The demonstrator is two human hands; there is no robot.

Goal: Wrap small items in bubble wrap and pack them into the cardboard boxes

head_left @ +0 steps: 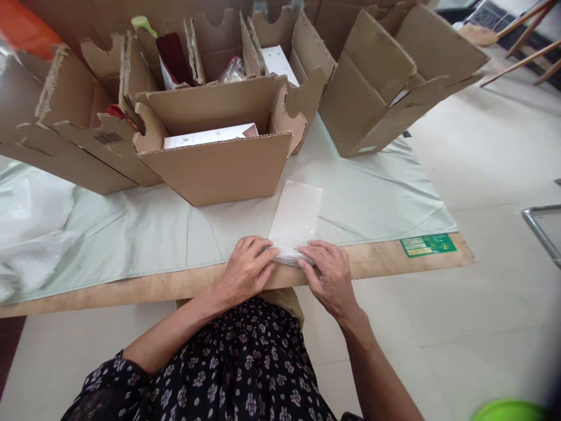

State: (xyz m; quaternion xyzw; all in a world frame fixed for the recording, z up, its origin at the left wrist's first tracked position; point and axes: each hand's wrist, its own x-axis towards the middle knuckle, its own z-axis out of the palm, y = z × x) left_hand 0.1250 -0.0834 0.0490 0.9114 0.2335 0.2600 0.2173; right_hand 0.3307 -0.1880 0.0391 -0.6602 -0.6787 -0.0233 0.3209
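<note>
A flat white packet in clear bubble wrap [298,207] lies near the table's front edge, with its near end folded or rolled into a bundle. My left hand [249,263] grips the left side of that near end, fingers bent over it. On the opposite side, my right hand [328,272] pinches the same end between thumb and fingers. What is inside the wrap cannot be made out. Just beyond the packet stands an open cardboard box [219,169] holding a white box [210,136].
Several open cardboard boxes line the table's back, one standing apart at the right [372,88]. Loose clear wrap [35,216] lies at the left. A pale green cloth [363,199] covers the table, whose wooden edge [372,261] is bare. A green bucket rim [508,409] shows below right.
</note>
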